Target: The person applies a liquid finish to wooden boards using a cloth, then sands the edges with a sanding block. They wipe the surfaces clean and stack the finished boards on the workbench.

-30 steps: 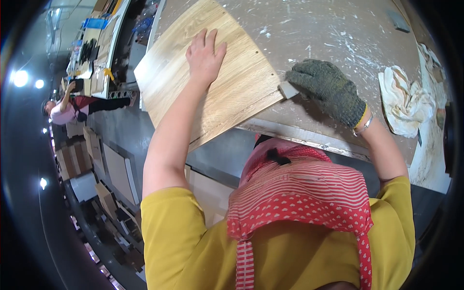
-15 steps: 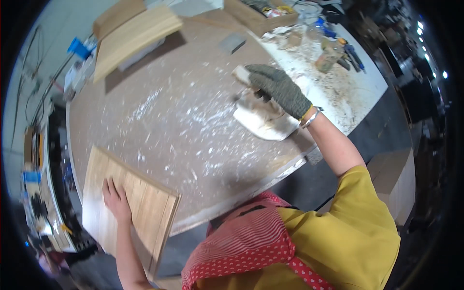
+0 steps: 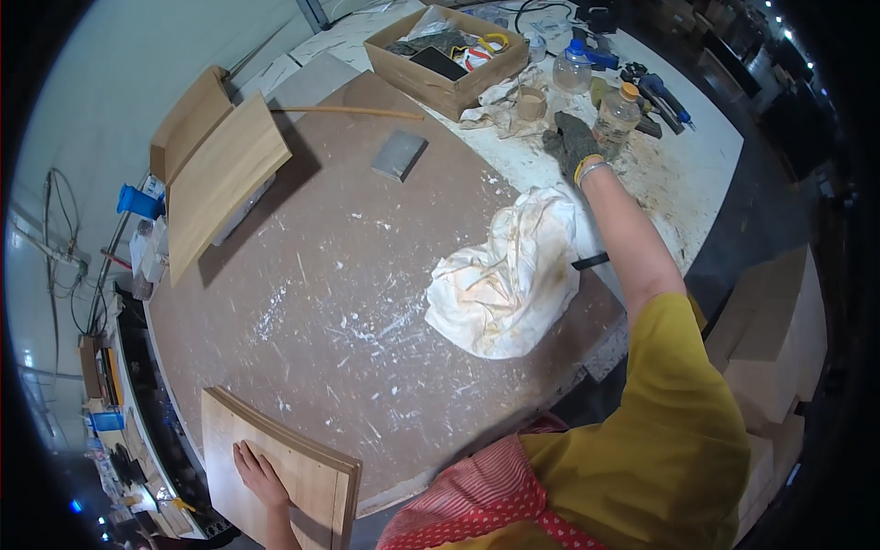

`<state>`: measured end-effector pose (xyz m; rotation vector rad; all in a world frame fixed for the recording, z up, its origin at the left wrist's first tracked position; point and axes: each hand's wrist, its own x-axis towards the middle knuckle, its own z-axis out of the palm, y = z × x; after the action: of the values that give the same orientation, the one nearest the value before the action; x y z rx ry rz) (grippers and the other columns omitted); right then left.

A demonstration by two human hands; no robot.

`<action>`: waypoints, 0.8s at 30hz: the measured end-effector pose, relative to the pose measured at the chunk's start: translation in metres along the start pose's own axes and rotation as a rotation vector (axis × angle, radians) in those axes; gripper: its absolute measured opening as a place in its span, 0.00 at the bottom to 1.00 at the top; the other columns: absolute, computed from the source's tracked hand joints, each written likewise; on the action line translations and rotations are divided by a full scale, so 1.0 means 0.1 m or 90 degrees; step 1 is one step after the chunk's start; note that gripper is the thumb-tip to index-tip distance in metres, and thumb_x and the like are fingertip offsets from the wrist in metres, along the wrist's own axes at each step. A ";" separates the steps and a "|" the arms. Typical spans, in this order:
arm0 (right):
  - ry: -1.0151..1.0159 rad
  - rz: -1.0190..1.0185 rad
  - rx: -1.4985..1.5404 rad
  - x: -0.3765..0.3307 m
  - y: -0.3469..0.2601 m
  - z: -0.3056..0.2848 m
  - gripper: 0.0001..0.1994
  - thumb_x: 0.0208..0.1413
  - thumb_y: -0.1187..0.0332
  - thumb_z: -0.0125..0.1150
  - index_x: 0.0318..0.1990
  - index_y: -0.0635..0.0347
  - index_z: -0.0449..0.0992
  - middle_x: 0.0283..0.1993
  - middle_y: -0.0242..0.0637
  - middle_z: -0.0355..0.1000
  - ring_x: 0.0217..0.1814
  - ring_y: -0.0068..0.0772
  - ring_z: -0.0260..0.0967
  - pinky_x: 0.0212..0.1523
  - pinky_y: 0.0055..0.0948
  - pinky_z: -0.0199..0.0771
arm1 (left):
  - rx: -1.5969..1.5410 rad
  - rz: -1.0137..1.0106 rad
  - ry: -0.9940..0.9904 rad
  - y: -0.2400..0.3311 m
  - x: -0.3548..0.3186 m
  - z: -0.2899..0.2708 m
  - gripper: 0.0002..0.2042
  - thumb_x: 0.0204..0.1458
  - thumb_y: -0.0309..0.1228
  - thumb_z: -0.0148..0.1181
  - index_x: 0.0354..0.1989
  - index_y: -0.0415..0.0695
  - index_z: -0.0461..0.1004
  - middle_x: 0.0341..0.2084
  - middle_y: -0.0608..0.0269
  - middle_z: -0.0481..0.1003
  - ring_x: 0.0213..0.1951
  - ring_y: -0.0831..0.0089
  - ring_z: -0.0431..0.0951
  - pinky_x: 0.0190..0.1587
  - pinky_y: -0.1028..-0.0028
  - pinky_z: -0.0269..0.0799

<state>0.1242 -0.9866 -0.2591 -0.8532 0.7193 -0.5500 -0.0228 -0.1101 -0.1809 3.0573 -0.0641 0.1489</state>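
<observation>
My left hand lies flat, fingers spread, on a curved light wooden panel that leans at the near left edge of the brown worktable. My right hand, in a dark grey-green glove with a yellow bracelet at the wrist, is stretched to the far side of the table. It sits between a roll of tape and a clear plastic bottle with an orange cap, and grips nothing that I can see. A crumpled, stained white cloth lies beside my right forearm.
A grey sanding block and a thin stick lie on the far part of the table. Curved wooden panels are stacked at far left. An open box of odds and ends, another bottle and blue tools stand behind. Cardboard boxes are on the right.
My right hand has left the white cloth and reached farther out, next to the bottle. My left hand stays flat on the panel. The view has swung across the table.
</observation>
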 end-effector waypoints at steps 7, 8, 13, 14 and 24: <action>0.223 -0.279 -0.842 1.16 0.20 -0.36 0.30 0.52 0.43 0.57 0.47 0.64 0.72 0.50 0.54 0.72 0.52 0.51 0.71 0.50 0.44 0.71 | 0.036 0.007 -0.029 0.02 0.04 0.00 0.25 0.63 0.36 0.36 0.66 0.37 0.55 0.66 0.42 0.52 0.66 0.46 0.53 0.67 0.57 0.48; 0.284 -0.279 -0.917 1.21 0.18 -0.36 0.35 0.51 0.38 0.55 0.50 0.66 0.71 0.52 0.56 0.71 0.56 0.52 0.70 0.53 0.44 0.70 | 0.033 0.000 -0.033 0.03 0.05 -0.01 0.25 0.63 0.36 0.36 0.66 0.36 0.55 0.66 0.41 0.52 0.66 0.46 0.53 0.67 0.57 0.48; 0.035 -0.427 -1.316 0.58 -0.04 -0.13 0.23 0.55 0.59 0.57 0.59 0.38 0.67 0.56 0.55 0.67 0.57 0.55 0.67 0.53 0.43 0.71 | 0.025 0.020 -0.020 0.06 0.04 -0.04 0.25 0.64 0.39 0.36 0.66 0.39 0.56 0.65 0.43 0.54 0.65 0.48 0.55 0.67 0.60 0.48; 0.022 -0.550 -1.283 0.29 -0.12 -0.11 0.24 0.55 0.63 0.57 0.61 0.32 0.67 0.57 0.55 0.66 0.57 0.55 0.67 0.53 0.43 0.71 | 0.023 0.027 -0.003 0.05 0.05 -0.03 0.24 0.62 0.36 0.39 0.65 0.37 0.57 0.64 0.40 0.56 0.64 0.45 0.56 0.66 0.57 0.51; -0.348 -0.678 -1.267 -2.05 0.58 -0.51 0.29 0.55 0.63 0.63 0.62 0.63 0.63 0.65 0.50 0.60 0.69 0.46 0.54 0.65 0.36 0.60 | 0.004 -0.021 0.090 -0.19 -0.03 0.17 0.24 0.54 0.39 0.53 0.60 0.49 0.65 0.59 0.50 0.64 0.62 0.53 0.61 0.62 0.55 0.55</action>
<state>-0.0368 -0.8379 -0.2594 -3.1798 -0.0228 -0.2989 -0.0230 -0.0923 -0.1991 3.0418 -0.0037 0.3620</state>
